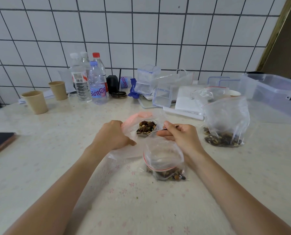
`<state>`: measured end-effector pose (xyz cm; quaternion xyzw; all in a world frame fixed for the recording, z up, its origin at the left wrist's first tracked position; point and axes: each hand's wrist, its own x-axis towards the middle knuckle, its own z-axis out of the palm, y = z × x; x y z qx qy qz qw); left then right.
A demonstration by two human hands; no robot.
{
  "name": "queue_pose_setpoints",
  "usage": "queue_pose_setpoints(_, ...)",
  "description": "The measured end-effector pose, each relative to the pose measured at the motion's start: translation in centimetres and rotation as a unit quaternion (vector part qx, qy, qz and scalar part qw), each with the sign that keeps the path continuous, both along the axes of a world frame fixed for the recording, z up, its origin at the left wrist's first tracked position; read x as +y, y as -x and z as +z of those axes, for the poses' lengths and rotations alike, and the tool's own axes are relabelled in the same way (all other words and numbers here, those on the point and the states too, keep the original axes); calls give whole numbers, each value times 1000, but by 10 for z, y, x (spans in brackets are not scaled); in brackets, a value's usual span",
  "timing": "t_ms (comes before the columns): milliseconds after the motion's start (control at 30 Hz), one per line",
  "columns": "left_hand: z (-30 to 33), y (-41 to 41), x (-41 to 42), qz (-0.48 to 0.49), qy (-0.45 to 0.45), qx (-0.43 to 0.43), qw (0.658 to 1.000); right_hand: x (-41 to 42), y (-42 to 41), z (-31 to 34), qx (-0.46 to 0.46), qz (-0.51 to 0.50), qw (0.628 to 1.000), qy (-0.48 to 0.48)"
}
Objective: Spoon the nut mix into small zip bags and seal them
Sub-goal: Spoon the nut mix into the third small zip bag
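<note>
My right hand (178, 134) pinches a spoon (149, 132), its bowl dipping into the nut mix (146, 127) just beyond my knuckles. My left hand (113, 135) grips the rim of the big bag (132, 119) holding that mix. A small zip bag (165, 162) stands open below my right hand on the bench (56, 150), nuts at its bottom.
</note>
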<state>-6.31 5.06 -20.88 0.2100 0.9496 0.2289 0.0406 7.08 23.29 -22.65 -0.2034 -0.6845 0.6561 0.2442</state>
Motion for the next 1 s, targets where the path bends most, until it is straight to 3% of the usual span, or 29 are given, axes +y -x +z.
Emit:
queue_pose_setpoints(167, 8, 0, -1, -21, -32, -50, 998, 0, 2, 3, 2, -23, 1000, 13)
queue_pose_setpoints(400, 13, -3, -4, -53, -66, -90, 992, 1, 1, 6, 7, -37, 997, -72)
queue_pose_setpoints(1000, 23, -21, -4, -45, -176, -89, 979, 0, 1, 2, 3, -34, 999, 0)
